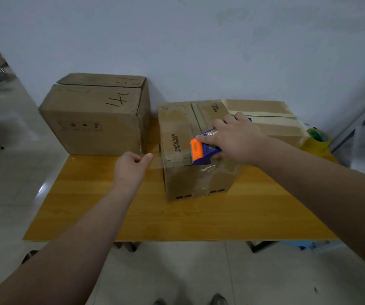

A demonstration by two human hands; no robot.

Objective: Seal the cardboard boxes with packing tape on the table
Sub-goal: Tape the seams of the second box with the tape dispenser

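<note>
Shoe tips (217,299) at the bottom edge, below the wooden table (133,216); bare forearms stretched out over its near side.

Pinched in the left hand (131,166), thumb against curled forefinger, the free end of a clear tape strip (157,160), faint and taut across the gap to the near left corner of the middle box (181,133). Gripped in the right hand (236,142), fingers wrapped over the top and thumb along the side, a blue-and-orange tape dispenser (201,148), pressed at that box's near top edge, orange end forward. Showed glossy tape already on the front face below the dispenser.

Placed mid-table, just beside a lower tape-striped box (274,119) on the right. Kept well apart at the far left, against the wall (199,40), a larger box (93,119), flaps closed, with no tape visible along the seam. Tucked at the far right corner, a yellowish spare tape roll (318,139).

Risked, by the look of it, a fold or wrinkle: any slack or twist in that unsupported strip could have stuck the adhesive to itself. Risked, too, dragging the box across the smooth tabletop or peeling the strip off the corner through too hard a leftward pull. Put the right thumb close to the cutter end, where a slip might have nicked it.
</note>
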